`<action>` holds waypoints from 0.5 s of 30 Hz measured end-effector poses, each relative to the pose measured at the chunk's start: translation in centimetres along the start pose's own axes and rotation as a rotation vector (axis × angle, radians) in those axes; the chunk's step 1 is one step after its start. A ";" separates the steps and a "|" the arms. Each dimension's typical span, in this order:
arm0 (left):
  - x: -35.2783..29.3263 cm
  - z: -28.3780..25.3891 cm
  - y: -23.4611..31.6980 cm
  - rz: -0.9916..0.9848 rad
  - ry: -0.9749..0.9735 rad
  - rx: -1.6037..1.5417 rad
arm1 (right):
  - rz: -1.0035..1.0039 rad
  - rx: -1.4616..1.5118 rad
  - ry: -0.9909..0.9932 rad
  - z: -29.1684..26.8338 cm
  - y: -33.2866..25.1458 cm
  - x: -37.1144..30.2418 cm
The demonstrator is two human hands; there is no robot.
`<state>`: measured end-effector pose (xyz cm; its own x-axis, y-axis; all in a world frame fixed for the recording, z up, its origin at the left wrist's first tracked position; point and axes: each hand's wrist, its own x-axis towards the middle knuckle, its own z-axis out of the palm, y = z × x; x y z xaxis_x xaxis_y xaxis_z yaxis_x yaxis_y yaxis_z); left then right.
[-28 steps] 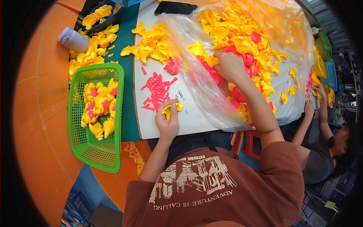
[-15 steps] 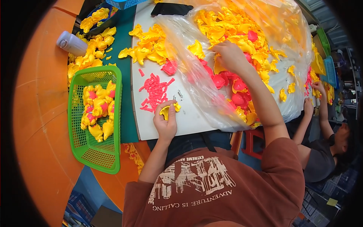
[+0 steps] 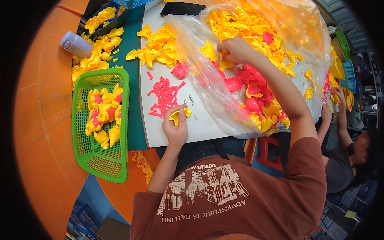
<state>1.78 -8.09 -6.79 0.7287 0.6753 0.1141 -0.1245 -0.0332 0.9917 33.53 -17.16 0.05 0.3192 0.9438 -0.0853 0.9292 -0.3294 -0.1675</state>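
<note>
Near the table's front edge, my left hand [image 3: 176, 133] is closed around a curved yellow plastic shell piece [image 3: 175, 117]. My right hand [image 3: 240, 51] reaches over the heap and pinches another yellow shell piece [image 3: 226, 64], which hangs below its fingers. Around that hand lie a large pile of yellow shell pieces [image 3: 236, 26] and pink domed parts [image 3: 254, 105], on and among a clear plastic bag [image 3: 212, 98]. Just beyond my left hand are small pink plastic pieces [image 3: 163, 96] and a few small metal pins [image 3: 191, 97].
At the left stands a green basket [image 3: 125, 128] holding assembled yellow-and-pink figures [image 3: 106, 112]. A pale bottle [image 3: 76, 45] is beside more yellow pieces. A black tray [image 3: 182, 9] lies at the back. A co-worker [image 3: 340, 164] handles parts at the right.
My right hand has shifted slightly left, drawing a yellow shell piece off the pile; more pink parts now show beneath it. My left hand has stayed in place.
</note>
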 end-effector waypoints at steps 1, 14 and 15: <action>0.0 -0.1 0.0 -0.002 0.003 0.003 | 0.000 0.001 0.001 -0.1 -0.1 0.1; 0.0 -0.1 -0.1 -0.012 0.022 -0.016 | 0.286 0.107 0.508 -0.3 -1.4 0.2; 0.0 -0.2 -0.1 -0.007 0.028 -0.017 | 0.250 0.003 0.464 -1.5 -2.8 -0.8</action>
<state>1.68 -7.95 -6.86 0.7106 0.6957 0.1050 -0.1308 -0.0160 0.9913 30.99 -16.96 2.02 0.5804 0.7484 0.3210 0.8139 -0.5452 -0.2007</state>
